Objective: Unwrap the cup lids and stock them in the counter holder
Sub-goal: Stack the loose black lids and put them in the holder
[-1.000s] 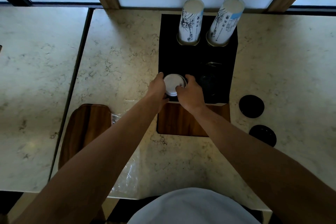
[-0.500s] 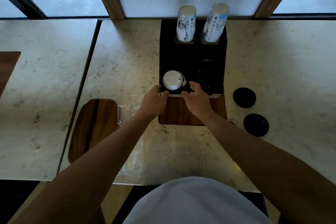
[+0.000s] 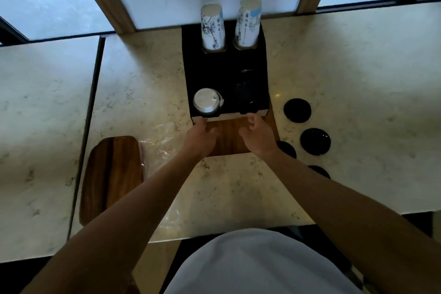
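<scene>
White lids (image 3: pixel 205 103) sat stacked in holder (image 3: pixel 226 71); left hand (image 3: pixel 201 137) and right hand (image 3: pixel 259 136), loosely curled and empty at its front edge, risked nudging the stack askew.

One head-worn view is given, aimed steeply down and forward over the worktop (image 3: pixel 133 83), close in.

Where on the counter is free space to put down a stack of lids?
Bare marble lies left of the black holder, above the wooden board, and far right beyond the black lids. Crowded: around those lids and near both hands, left and right.
</scene>
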The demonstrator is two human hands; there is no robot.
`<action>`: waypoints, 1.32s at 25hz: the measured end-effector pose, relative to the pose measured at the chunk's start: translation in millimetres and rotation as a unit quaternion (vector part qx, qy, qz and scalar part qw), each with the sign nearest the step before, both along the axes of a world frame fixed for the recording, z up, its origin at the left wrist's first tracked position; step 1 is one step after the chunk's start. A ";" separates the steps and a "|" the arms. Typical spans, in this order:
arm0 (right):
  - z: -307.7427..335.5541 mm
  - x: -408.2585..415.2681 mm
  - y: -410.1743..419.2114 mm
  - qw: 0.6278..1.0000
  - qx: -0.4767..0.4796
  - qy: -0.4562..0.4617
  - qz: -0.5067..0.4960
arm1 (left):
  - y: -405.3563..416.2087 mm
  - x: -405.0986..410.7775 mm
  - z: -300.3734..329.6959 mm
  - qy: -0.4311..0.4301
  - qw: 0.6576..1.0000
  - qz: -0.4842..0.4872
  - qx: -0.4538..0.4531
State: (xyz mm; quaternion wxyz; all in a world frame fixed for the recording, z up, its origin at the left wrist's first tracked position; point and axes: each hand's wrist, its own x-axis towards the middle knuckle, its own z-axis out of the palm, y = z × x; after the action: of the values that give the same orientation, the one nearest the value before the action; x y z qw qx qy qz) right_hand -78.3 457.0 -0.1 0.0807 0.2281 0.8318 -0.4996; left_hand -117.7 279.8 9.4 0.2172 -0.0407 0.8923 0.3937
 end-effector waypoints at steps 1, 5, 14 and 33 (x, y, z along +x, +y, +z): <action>-0.6 5.4 6.4 1.000 0.005 0.000 -0.015 | 7.2 0.2 -2.2 -0.006 1.000 -0.014 -0.001; -3.1 29.3 42.5 0.997 0.027 -0.018 -0.065 | 49.0 2.3 -8.4 -0.010 0.994 -0.110 -0.027; -16.7 73.6 105.5 0.985 0.094 -0.075 -0.127 | 121.2 23.3 -24.2 -0.142 0.984 -0.100 0.029; -39.1 84.2 107.2 0.984 0.085 -0.121 -0.098 | 158.9 34.3 -37.9 -0.229 0.972 -0.020 0.050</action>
State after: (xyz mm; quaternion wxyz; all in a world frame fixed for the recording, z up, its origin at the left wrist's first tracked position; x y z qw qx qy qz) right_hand 5.9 564.2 -39.2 0.1117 0.3732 0.8291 -0.4010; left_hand -83.4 438.7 -28.5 0.4254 -0.1006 0.7987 0.4136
